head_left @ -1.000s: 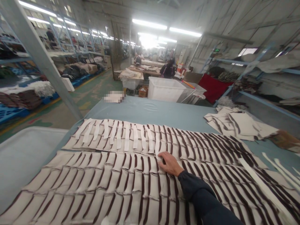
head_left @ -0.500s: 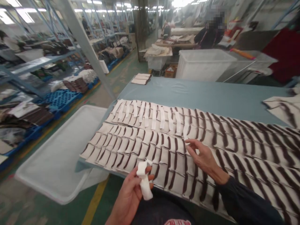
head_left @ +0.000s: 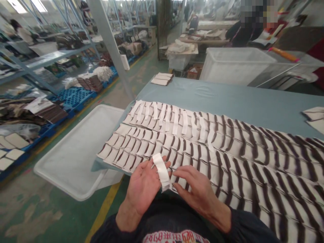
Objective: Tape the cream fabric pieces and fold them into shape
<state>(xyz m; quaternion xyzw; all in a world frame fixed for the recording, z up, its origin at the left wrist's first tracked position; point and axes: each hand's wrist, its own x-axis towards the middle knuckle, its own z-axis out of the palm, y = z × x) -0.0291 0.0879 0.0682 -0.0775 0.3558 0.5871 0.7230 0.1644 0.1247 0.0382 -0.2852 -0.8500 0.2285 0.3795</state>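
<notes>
While the left hand [head_left: 143, 187] lies palm-up at the near edge of the blue-grey cloth-covered table [head_left: 227, 103], a small bundle of white fabric strips [head_left: 162, 171] rests across its fingers, loosely held there. The right hand [head_left: 196, 192] meets it from the other side — its fingertips touch the lower end of the bundle, pinching at the strips, though how firmly they grip cannot be told.

Just beyond both hands, two long rows of overlapping cream knit panels with dark brown stripes [head_left: 227, 158] cover the table, running off to the right. On the far row's left part, single white strips [head_left: 175, 120] lie one per panel. A small stack of pale folded pieces [head_left: 162, 79] sits at the table's far left corner, well apart. Left of the table stands a shallow white plastic tray [head_left: 73, 162]; behind it — a large white tub [head_left: 234, 64].
</notes>
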